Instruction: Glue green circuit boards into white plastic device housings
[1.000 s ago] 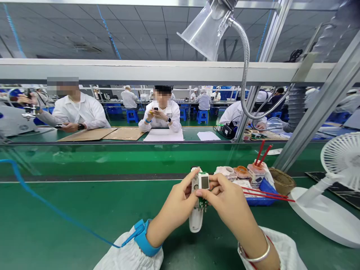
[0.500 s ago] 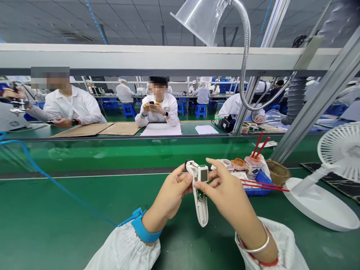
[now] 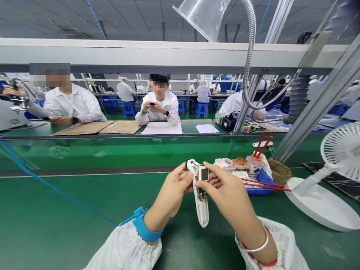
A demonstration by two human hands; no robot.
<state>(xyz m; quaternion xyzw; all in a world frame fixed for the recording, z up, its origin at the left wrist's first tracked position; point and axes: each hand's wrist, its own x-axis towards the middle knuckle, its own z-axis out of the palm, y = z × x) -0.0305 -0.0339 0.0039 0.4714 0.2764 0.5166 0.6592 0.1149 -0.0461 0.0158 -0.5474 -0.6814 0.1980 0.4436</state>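
Observation:
A white elongated plastic housing, open on the side facing me, hangs tilted above the green table. My left hand pinches its upper left side near a black tip. In its upper part sits a small module with a grey screen in a white frame, above a green circuit board. My right hand grips this module, index finger at its top edge and thumb at its lower left. The other fingers of my right hand are partly hidden behind the module.
Right of my hands are a blue tray with small containers and red sticks, a woven basket and a white fan. A green conveyor runs beyond the table. People in white coats sit across; a lamp hangs overhead.
My right index fingertip has come down onto the top of the screen module. On the conveyor at the right, a white part and a green board have come further into view.

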